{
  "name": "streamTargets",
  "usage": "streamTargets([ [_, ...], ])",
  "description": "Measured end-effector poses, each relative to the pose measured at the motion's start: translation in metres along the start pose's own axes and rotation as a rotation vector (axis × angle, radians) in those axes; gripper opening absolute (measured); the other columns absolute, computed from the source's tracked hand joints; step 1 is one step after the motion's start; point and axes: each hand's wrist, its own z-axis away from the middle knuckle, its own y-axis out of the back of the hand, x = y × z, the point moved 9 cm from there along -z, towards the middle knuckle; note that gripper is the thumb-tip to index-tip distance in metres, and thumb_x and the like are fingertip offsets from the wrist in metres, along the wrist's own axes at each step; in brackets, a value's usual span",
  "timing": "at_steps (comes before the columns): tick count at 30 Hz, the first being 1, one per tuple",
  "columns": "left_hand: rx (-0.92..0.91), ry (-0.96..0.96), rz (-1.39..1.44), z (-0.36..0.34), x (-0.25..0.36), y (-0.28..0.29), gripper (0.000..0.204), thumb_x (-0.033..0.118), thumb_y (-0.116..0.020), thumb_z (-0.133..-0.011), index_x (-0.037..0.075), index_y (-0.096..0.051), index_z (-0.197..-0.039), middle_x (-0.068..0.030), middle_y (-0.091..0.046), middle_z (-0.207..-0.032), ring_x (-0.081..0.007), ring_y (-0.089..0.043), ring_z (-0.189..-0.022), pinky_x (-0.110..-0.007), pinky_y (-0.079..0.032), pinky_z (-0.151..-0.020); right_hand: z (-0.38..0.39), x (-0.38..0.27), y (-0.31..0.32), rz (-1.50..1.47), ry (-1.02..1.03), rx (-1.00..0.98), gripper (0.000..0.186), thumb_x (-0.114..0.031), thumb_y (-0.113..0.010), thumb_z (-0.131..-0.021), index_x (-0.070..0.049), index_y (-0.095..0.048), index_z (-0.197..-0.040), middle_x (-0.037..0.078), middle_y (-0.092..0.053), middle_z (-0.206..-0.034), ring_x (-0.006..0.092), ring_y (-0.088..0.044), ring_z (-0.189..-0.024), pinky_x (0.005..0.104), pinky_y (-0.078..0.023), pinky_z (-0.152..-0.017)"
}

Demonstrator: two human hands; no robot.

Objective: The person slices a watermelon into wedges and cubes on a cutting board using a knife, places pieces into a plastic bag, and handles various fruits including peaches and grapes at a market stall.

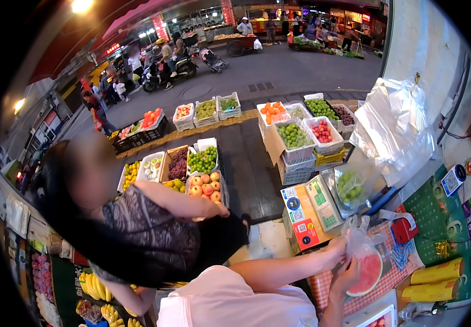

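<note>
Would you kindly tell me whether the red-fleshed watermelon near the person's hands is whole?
No, the red-fleshed watermelon beside the right hand shows a flat cut face.

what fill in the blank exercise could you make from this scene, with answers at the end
1. The left hand and the right hand hold a clear plastic ____.
2. Close by them is a cut, red-fleshed ____.
3. The red-and-white tablecloth has a ____ pattern.
4. The two rolls at the right are ____.

Missing words: bag; watermelon; checked; yellow.
</note>
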Motion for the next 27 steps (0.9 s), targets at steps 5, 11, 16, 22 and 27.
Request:
streamTargets([
  [5, 0.044, 0.008, 0.058, -0.003, -0.014, 0.002, 0.057, 0.054, -0.034, -0.105, 0.006, -0.052, -0.129, -0.0129, -0.060, -0.123, -0.0266, -0.054, -0.115, -0.043, -0.044, -0.099, 0.003, -0.007, 0.015, -0.116, 0.069, 0.003, 0.008, 0.000, -0.064, -0.091, 0.002, -0.064, -0.098, 0.014, -0.059, -0.077, 0.0306, -0.059, -0.067, 0.0411, -0.046, -0.058],
  [11, -0.102, -0.059, 0.222, 0.000, 0.008, -0.015, 0.057, 0.059, -0.031, -0.103, 0.012, -0.054, -0.124, -0.0075, -0.059, -0.119, -0.0260, -0.056, -0.108, -0.045, -0.045, -0.093, 0.013, 0.016, 0.009, -0.192, 0.082, -0.065, 0.006, -0.002, -0.066, -0.091, 0.000, -0.063, -0.095, 0.011, -0.062, -0.078, 0.0233, -0.059, -0.064, 0.0352, -0.047, -0.058],
  [16, -0.168, -0.086, 0.277, 0.024, 0.020, -0.047, 0.059, 0.059, -0.032, -0.102, 0.015, -0.051, -0.135, -0.0052, -0.057, -0.126, -0.0240, -0.057, -0.108, -0.044, -0.048, -0.089, -0.001, 0.012, 0.016, -0.306, 0.043, -0.060, 0.005, -0.003, -0.064, -0.092, 0.001, -0.063, -0.096, 0.011, -0.064, -0.080, 0.0208, -0.059, -0.065, 0.0334, -0.047, -0.059],
  [22, -0.112, -0.376, -0.254, -0.024, 0.028, -0.010, 0.030, 0.031, -0.050, -0.102, 0.011, -0.061, -0.122, -0.0060, -0.063, -0.109, -0.0191, -0.060, -0.096, -0.036, -0.050, -0.083, -0.018, 0.015, 0.017, -0.344, -0.153, -0.051, 0.005, -0.002, -0.063, -0.092, 0.000, -0.062, -0.097, 0.014, -0.063, -0.080, 0.0279, -0.063, -0.070, 0.0376, -0.049, -0.063],
  [27, -0.346, -0.676, -1.070, 0.016, 0.042, -0.037, 0.016, 0.016, -0.056, -0.099, 0.006, -0.062, -0.110, -0.0023, -0.062, -0.101, -0.0141, -0.060, -0.094, -0.031, -0.052, -0.079, -0.066, -0.034, 0.004, -0.239, 0.193, -0.096, 0.011, -0.002, -0.065, -0.089, -0.001, -0.062, -0.100, 0.013, -0.060, -0.079, 0.0318, -0.058, -0.068, 0.0400, -0.049, -0.065],
])
